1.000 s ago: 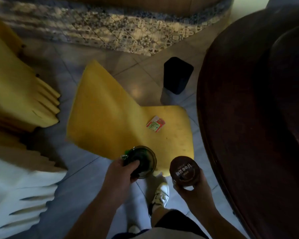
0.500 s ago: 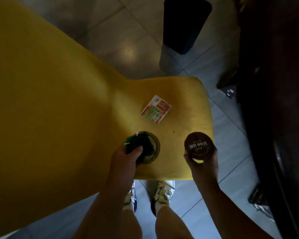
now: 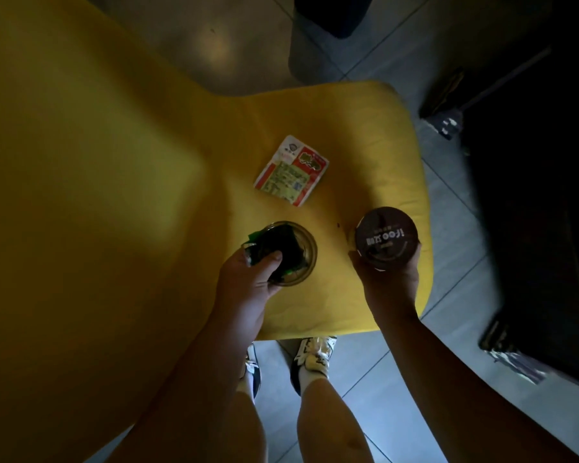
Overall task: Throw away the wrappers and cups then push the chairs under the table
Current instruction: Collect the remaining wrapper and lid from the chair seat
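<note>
Two cups were in hand and one wrapper lay loose, so collection stood partly done and disposal not yet begun, as judged from the head view. Item: clear cup [image 3: 290, 255], stuffed with a dark green wrapper [image 3: 268, 243], gripped at the rim by the left hand [image 3: 248, 285], thumb pressed inside on the wrapper, held low over the seat of the yellow chair [image 3: 348, 295]. Item: brown-lidded cup [image 3: 386, 237], held upright from below by the right hand [image 3: 390, 282], fingers closed round its body, above the seat's right edge. Item: red, white and green wrapper [image 3: 291, 170], flat on the seat, just beyond both cups, touched by neither hand. Item: dark bin [image 3: 335, 15], on the tiled floor past the chair's far edge, well apart from the cups. Item: dark surface [image 3: 542, 195] at right, chair not pushed beneath it. Both forearms reached forward and down, wrists roughly level, side by side. Remaining by this judgement: pick up the loose wrapper, bin everything, push in the chairs.
</note>
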